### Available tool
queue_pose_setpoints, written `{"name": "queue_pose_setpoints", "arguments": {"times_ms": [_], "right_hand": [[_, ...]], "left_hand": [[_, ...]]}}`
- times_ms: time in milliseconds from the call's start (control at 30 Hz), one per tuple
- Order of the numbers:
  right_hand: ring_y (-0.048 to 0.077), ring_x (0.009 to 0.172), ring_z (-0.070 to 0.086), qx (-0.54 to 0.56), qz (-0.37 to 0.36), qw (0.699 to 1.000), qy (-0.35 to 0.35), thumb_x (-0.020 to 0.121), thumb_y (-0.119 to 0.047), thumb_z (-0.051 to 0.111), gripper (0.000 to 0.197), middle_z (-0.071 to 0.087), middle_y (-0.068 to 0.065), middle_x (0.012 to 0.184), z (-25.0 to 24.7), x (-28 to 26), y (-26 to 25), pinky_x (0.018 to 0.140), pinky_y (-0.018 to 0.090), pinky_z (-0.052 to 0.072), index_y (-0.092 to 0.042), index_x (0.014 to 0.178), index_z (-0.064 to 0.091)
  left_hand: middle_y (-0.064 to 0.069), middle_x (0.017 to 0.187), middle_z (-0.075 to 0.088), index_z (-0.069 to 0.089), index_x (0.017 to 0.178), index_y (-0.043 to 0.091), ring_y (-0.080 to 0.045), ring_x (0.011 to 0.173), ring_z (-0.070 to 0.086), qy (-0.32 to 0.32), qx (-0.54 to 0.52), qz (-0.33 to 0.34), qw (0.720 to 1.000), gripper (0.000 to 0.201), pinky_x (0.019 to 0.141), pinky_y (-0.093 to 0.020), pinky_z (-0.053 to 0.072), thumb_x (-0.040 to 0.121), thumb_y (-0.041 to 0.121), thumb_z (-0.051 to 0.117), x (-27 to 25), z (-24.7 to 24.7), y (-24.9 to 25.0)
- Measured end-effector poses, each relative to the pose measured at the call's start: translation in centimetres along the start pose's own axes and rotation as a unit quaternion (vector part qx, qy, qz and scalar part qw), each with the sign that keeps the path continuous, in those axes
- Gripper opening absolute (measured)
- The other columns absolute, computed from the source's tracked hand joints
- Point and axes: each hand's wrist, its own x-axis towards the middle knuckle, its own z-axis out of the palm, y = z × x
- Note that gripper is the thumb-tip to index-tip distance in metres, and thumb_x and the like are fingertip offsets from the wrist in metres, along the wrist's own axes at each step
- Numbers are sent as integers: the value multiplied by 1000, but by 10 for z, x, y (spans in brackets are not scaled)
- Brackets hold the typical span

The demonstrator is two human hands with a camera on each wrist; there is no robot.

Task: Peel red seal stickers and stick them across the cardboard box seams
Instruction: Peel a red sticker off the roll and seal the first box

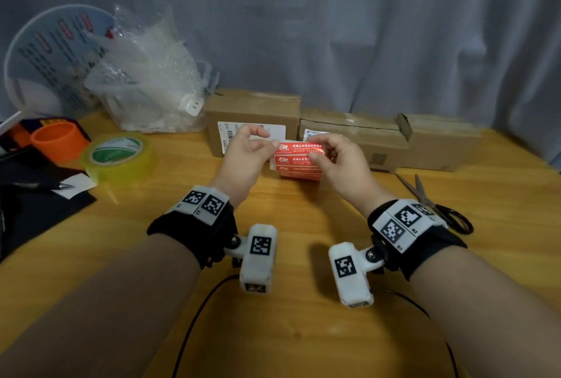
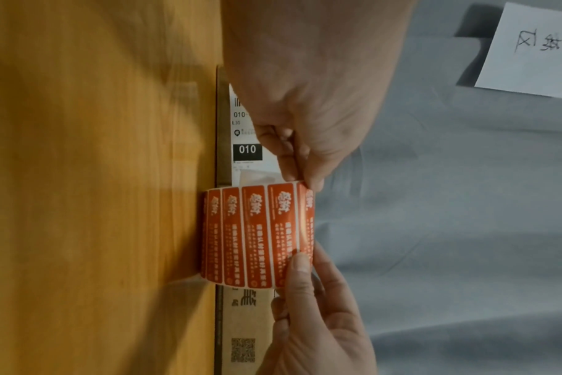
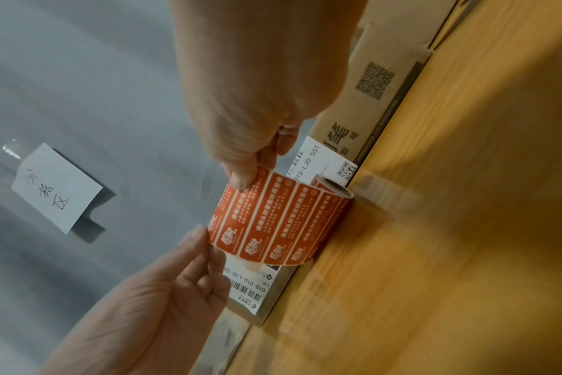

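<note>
Both hands on the red sticker roll (image 1: 299, 162), which sits on the counter (image 1: 303, 301) just in front of the cardboard boxes (image 1: 253, 118). Left hand (image 1: 247, 154) fingers pinch its left edge; right hand (image 1: 335, 159) fingers pinch the right. Box label reads "010-L30-551" in the right wrist view, "010" in the left. Only the head view shows the tape roll (image 1: 120, 153) and scissors (image 1: 437, 206); only the wrist views show the handwritten note (image 3: 56, 187).

Head view: above, facing forward-down over counter (image 1: 303, 332).
Wrist views: close, along each hand.
Shared: sticker roll (image 1: 299, 162), boxes.
</note>
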Motion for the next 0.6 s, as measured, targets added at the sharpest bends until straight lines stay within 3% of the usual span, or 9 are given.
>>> {"name": "queue_pose_setpoints", "arguments": {"times_ms": [100,200,300,400,533,600], "right_hand": [[10,95,52,-23,5,999,24,88,-16,61,22,56,1,112,0,2,0,84,26,48,-18,110,60],[11,97,51,-53,11,998,29,87,-17,61,21,56,4,118,1,6,1,86,27,47,-19,108,59],[15,105,51,-74,21,996,34,88,-21,61,22,51,0,116,3,10,2,92,30,48,-19,110,60],[19,114,42,-148,-23,986,73,85,-29,63,23,45,-1,109,3,11,0,100,32,36,-20,107,66],[20,112,46,-174,-97,979,41,84,-32,64,26,57,2,111,10,12,-4,102,39,34,-23,108,68],[19,110,48,-185,-120,975,32,85,-32,63,25,61,0,107,14,13,-4,98,33,29,-23,107,69]], "left_hand": [[-2,89,67,57,104,16,-12,84,65,-28,45,9,999,15,77,-24,54,91,8,55,2,-3,1],[0,91,68,60,112,9,-9,83,65,-25,94,0,995,22,75,-18,51,92,15,56,7,-2,6],[1,87,68,59,108,9,-7,77,64,-14,105,-9,994,21,66,-14,50,89,18,59,14,1,10],[-3,87,67,53,101,11,-11,75,64,-5,71,-22,997,18,61,-16,51,86,11,63,15,4,7],[-4,79,67,48,94,15,-12,70,65,-6,27,-26,999,23,67,-23,54,84,3,64,12,7,2],[-4,77,65,47,100,10,-4,59,63,-8,13,-27,1000,25,60,-18,52,84,2,64,11,7,3]]}}
